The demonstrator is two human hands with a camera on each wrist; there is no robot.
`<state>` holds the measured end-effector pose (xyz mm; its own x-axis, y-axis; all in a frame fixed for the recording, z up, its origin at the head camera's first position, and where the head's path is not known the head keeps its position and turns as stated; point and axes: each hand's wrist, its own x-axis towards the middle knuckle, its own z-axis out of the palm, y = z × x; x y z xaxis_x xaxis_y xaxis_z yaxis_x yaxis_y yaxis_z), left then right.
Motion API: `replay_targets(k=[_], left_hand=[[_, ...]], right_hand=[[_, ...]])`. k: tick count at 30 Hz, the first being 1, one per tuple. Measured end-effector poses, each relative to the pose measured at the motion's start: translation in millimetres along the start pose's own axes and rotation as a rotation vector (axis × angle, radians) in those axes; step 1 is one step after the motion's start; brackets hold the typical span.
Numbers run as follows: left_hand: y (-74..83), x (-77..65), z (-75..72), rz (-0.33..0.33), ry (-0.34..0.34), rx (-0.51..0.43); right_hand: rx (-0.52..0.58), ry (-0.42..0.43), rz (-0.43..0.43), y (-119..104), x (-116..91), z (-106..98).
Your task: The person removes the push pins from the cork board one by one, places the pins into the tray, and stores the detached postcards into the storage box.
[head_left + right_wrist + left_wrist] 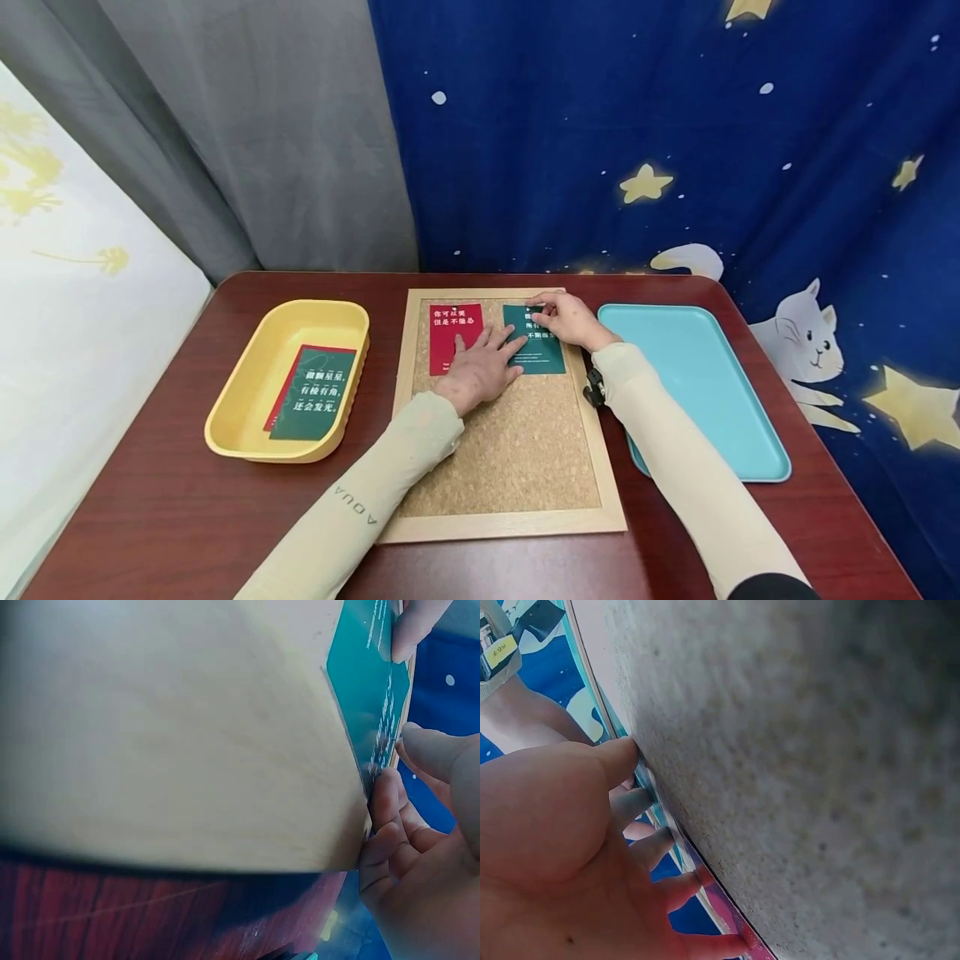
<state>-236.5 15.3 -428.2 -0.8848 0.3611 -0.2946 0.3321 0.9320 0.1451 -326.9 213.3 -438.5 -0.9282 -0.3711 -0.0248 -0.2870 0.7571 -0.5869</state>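
A cork board (517, 450) with a pale wood frame lies on the table. At its upper left is a red card (442, 346) with white print and a small pin at its top. Beside it, at the upper right, lies a green card (543, 357). My left hand (480, 371) rests with fingers spread over both cards, fingertips pressing the green one. My right hand (570, 321) is at the green card's top edge, thumb and forefinger pinching a small pin (398, 740), mostly hidden by the fingers.
A yellow tub (243, 375) on the left holds a green card (318, 396) over a red one. On the right a light blue tray (705, 375) lies partly beneath the right forearm. Curtains (525, 125) hang behind the table (150, 500).
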Motion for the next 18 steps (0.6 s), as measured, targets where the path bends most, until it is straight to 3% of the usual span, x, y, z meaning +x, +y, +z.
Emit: replay_targets(k=[18], left_hand=[[0.6, 0.3, -0.3, 0.007, 0.007, 0.001]], right_hand=[[-0.006, -0.003, 0.022, 2.8, 3.4, -2.1]])
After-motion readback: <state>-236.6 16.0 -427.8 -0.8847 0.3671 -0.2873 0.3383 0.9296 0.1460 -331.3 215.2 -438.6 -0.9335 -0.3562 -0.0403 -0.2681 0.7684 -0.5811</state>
